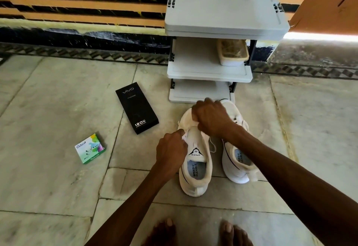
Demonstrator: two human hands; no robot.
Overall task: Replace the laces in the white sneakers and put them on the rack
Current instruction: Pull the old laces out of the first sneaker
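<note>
Two white sneakers stand side by side on the floor in front of a grey plastic shoe rack (209, 75). The left sneaker (194, 178) has its tongue showing with a black logo. My left hand (171, 151) pinches the left edge of its eyelet row. My right hand (211, 118) is curled over the front of the same sneaker, gripping its upper near the toe. The right sneaker (235, 168) lies partly under my right forearm. A loose end of white lace (213, 147) hangs between the two shoes.
A black phone box (137, 108) and a small green and white box (90, 148) lie on the tiled floor to the left. A beige shoe (232, 54) sits on the rack's middle shelf. My bare feet (197, 232) are at the bottom edge.
</note>
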